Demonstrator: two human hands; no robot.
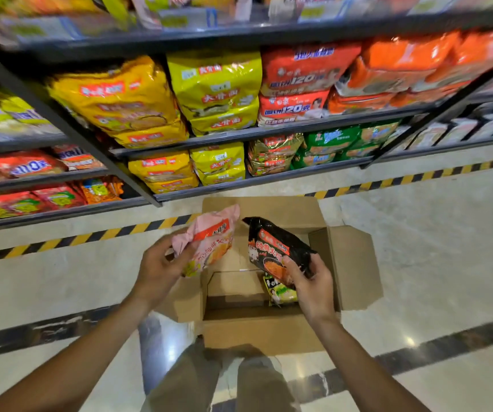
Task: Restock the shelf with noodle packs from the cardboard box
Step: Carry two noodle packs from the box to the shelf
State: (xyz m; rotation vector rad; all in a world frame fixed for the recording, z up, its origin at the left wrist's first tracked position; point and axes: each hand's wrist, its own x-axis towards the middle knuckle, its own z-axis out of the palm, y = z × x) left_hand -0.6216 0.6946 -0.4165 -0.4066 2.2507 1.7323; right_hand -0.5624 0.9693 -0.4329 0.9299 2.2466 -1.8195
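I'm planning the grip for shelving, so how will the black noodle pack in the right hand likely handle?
The black noodle pack probably weighs little: the right hand holds it up by one end. Its glossy, crinkled wrapper looks slippery and soft, so it may slide in a loose grip. It keeps its shape unsupported, suggesting a stiff, breakable block inside.

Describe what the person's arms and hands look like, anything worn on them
Both forearms are bare up to the frame edge, with no sleeves showing. The left hand and right hand wear no gloves, and no watch, ring or bracelet shows on either.
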